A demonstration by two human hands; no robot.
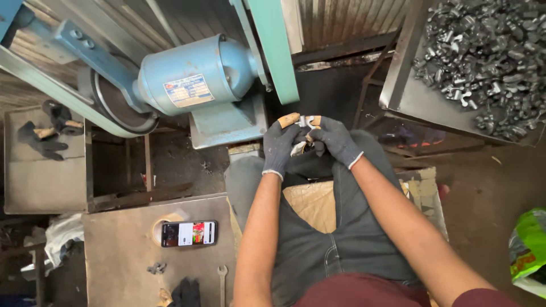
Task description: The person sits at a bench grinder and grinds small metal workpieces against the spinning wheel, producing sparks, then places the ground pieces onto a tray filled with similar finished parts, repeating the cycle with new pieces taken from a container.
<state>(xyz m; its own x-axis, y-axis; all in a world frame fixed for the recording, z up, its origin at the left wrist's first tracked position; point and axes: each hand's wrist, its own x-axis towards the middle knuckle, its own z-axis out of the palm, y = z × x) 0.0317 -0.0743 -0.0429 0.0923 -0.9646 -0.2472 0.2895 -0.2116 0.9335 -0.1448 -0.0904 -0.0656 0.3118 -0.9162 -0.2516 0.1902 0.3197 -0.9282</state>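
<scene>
Grey-gloved left hand [280, 145] and right hand [335, 139] pinch one small metal part [303, 135] between them, each grip pressed together on it, just below the green sanding belt [274, 48] of the blue motor [193, 74]. Risk: a loose hold near the belt could snag a glove.
</scene>
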